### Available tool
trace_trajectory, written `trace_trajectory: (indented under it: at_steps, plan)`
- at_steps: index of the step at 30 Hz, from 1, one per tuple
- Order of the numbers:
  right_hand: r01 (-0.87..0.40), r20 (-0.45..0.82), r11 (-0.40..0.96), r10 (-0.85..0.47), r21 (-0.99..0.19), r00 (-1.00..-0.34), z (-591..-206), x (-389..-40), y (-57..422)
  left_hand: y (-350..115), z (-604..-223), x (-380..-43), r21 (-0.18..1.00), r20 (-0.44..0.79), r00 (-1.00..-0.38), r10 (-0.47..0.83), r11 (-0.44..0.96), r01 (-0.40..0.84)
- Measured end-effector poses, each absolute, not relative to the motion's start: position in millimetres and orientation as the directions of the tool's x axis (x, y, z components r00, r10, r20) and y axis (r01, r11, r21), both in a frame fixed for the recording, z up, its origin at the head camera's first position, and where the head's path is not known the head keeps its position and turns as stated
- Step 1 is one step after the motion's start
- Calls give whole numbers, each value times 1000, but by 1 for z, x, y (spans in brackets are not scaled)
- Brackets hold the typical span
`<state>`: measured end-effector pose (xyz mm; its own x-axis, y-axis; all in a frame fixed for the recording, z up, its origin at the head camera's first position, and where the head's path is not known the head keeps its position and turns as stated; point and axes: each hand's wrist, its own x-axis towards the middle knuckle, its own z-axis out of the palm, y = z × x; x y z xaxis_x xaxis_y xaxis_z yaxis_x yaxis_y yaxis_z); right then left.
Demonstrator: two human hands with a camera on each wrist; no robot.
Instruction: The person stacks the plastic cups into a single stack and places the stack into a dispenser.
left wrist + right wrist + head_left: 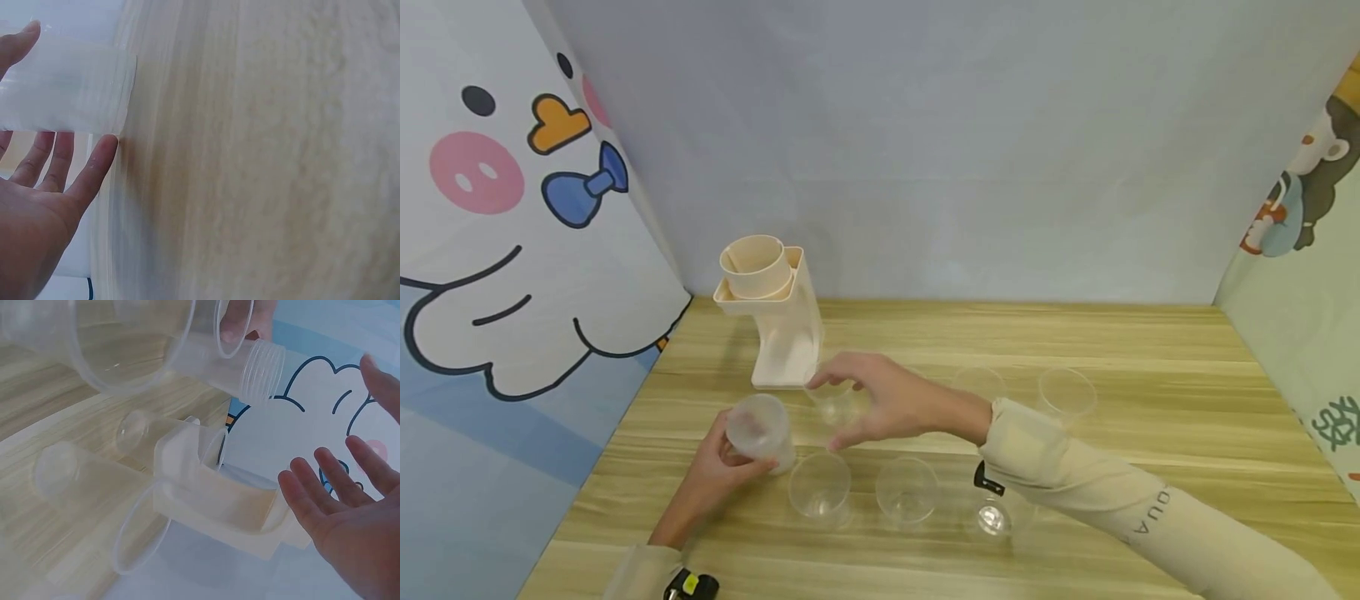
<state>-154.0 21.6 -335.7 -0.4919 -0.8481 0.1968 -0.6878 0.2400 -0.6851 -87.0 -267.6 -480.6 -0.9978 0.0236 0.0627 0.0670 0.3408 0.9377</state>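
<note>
Here, the right sleeve (pixel 1075 467) has dark letters that look like Q, U and A, but I can't tell if there is more. A green sign (pixel 1341 423) on the right wall cloth (pixel 1285 333) looks like writing, and I can't read it. The table (pixel 1165 358) has a yellow-brown wood look with long streaks. Behind it hangs a plain, pale back wall (pixel 925 167). The left wall cloth (pixel 445 292) shows a big white cartoon animal with an orange beak, a pink spot and a blue bow. On the left of the table, the left hand (pixel 718 467) holds a cloudy cup stack (pixel 767 433), its thumb and fingers wrapped around it. The right hand (pixel 887 398) has its fingers spread apart, with nothing in its grip, near a clear cup (pixel 835 408) in the far row. Two more far cups (pixel 1067 392) stand to the right. Three near cups (pixel 907 492) stand closer, the rightmost partly hidden by the sleeve. A cream stand (pixel 786 346) with a round ring on top stands far left, near the back wall.
</note>
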Motion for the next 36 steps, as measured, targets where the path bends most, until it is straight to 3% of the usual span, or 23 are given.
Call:
trace_trajectory:
  at_steps: [36]
  plan:
    - [-679, 267, 222, -800, -700, -537, -347, -117, 101, -266, -480, -86, 936, 52, -999, 8, 348, 52]
